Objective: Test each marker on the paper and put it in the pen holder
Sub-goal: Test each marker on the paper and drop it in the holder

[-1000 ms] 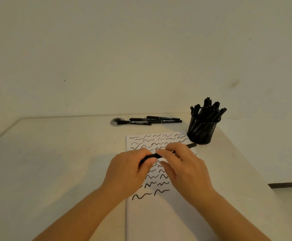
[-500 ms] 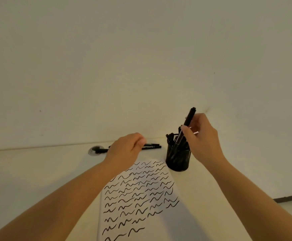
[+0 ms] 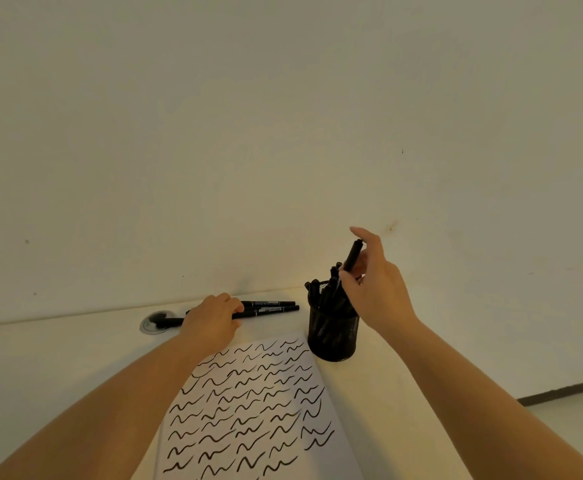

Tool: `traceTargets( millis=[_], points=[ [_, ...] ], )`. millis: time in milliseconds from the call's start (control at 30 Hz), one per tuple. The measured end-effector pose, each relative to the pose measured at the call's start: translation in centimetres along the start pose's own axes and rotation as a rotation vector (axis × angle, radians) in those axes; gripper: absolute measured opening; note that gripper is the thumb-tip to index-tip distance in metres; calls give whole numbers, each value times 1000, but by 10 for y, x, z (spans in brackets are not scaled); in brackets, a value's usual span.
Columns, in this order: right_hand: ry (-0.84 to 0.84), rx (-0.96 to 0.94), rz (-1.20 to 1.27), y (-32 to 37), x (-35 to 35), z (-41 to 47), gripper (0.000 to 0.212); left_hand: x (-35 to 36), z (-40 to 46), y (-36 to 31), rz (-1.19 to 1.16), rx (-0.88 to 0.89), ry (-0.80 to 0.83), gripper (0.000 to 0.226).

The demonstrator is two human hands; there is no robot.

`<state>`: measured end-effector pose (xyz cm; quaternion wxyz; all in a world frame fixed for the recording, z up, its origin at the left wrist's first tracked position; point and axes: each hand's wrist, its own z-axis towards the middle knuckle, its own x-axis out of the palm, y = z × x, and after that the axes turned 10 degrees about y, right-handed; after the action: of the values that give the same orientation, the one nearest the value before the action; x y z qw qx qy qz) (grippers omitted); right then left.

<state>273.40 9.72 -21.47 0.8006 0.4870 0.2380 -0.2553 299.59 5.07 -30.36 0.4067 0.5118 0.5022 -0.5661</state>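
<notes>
on the pale table point(image 3: 58, 358), against the wall, the largest item is the paper point(image 3: 259, 410), lying just in front of the pen holder and covered in rows of black test squiggles. the pen holder point(image 3: 331, 336), a black mesh cup, stands upright touching the paper's far right corner and is already crowded with markers. above its rim the right hand point(image 3: 376, 289) pinches one marker point(image 3: 352, 254) between thumb and fingertips, barrel tilted, lower end among the stored ones, index finger lifted clear. left of the pen holder the left hand point(image 3: 214, 320) lies curled over the loose markers point(image 3: 269, 306) on the table; whether its fingers have closed on one cannot be told. further left of the holder a round grommet point(image 3: 155, 322) sits in the tabletop.

judgement: step in hand is seating the tested marker. recommended: steer the lower end into a gap between stored barrels, release only once it stands supported, avoid pressing sideways, since the light cup could tip. untested markers remain; task well advanced, not complete
</notes>
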Motion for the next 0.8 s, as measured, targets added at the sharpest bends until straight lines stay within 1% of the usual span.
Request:
traceTargets(
  millis=[33,100,267,367,600,733,800],
  points=[
    [-1,-8,-23,-1,3,0,62,3,3,0,14,1,-5,32],
    [-11,-15,-61,-4,7,0,63,7,9,-2,49,4,-17,32],
    [-10,-38,-82,-7,20,-4,40,14,23,-2,115,0,-41,32],
    [-28,-73,-165,-10,26,-7,27,18,27,0,123,-12,-55,29],
    [-54,-105,-244,-10,30,-10,29,19,27,0,213,-33,-103,29],
    [0,-99,-309,-6,27,-12,33,6,14,1,103,-79,-125,29],
    [-75,-142,-333,3,24,-17,32,-7,2,-2,-34,-94,-153,27]
  ],
)
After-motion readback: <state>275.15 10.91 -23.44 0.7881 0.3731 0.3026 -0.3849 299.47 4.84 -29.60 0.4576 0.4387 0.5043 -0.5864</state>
